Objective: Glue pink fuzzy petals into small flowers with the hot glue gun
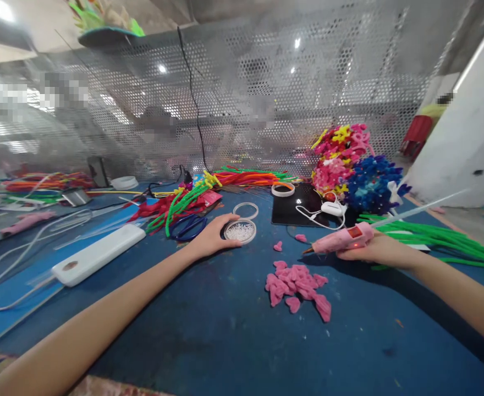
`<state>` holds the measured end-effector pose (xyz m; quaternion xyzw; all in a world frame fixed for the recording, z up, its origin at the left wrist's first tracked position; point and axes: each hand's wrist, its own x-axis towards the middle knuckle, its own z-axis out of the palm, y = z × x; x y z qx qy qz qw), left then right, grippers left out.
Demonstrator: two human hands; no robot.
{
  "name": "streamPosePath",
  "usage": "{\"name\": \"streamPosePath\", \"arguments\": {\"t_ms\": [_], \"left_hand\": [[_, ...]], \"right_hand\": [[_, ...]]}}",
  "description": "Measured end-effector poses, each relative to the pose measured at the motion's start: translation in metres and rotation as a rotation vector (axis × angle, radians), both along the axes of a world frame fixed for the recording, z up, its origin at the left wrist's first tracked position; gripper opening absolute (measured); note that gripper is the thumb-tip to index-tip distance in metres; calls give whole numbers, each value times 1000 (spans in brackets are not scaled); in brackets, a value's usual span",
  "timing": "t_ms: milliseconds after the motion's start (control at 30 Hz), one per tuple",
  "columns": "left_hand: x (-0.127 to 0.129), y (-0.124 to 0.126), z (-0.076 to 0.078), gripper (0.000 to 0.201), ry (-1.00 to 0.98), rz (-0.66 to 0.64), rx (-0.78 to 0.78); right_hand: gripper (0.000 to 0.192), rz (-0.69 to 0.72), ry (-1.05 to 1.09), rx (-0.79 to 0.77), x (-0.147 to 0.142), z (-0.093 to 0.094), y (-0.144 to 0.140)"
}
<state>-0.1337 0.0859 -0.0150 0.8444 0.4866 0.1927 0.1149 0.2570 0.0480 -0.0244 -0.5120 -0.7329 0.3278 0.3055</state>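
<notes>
Fingers and thumb of my left hand (214,237) close round the side of a small round clear box (241,232) of tiny white beads, which rests on the blue table. Just behind it lies a clear round lid (257,211). My right hand (376,250) grips a pink hot glue gun (341,238) with its nozzle pointing left. A long translucent glue stick (423,209) juts from the gun's back, and a red light shows on its side. Below the nozzle sits a heap of pink fuzzy petal-like pieces (297,283), with two loose ones farther back.
Blue-handled scissors (189,226) and red and green pipe cleaners (180,206) lie behind my left hand. A white power strip (99,254) with cables is at left. Fuzzy flower bunches (336,165), a black tablet-like panel (285,212) and green stems (452,239) occupy the right.
</notes>
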Motion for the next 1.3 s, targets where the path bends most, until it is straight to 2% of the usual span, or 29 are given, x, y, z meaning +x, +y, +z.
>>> {"name": "streamPosePath", "arguments": {"t_ms": [100,200,267,367,467,533,600,733,833,900,967,1067,1200,1300], "left_hand": [[-1,-2,0,68,-2,-6,87],[-1,-4,1,63,2,-35,161],[1,-5,1,57,30,-55,218],[5,-7,3,47,69,-75,296],[15,-17,7,33,31,-107,342],[26,-30,10,25,1,-156,290],[41,-47,12,23,-5,-235,143],[72,-73,13,36,4,-378,-105],[85,-79,10,45,7,-404,-144],[87,-79,8,38,-36,-405,-149],[85,-77,7,27,-107,-399,-168],[81,-74,5,15,-209,-346,-215],[79,-72,3,17,-310,-208,-268],[79,-70,2,19,-386,-101,-288]], "right_hand": [[24,48,29,-161,-2,1,-4],[36,-41,112,-197,-11,0,-8],[41,-24,150,-107,-18,0,-11],[35,145,151,113,-27,1,-17],[28,240,96,171,-32,3,-21],[25,285,70,190,-33,4,-21],[25,329,67,211,-31,4,-20],[29,334,187,168,-30,1,-18],[34,265,213,118,-31,0,-17],[35,194,193,104,-32,1,-17],[33,144,188,104,-32,4,-17],[32,191,181,82,-33,6,-17],[36,321,160,26,-34,9,-16],[35,318,178,28,-35,9,-15]]}}
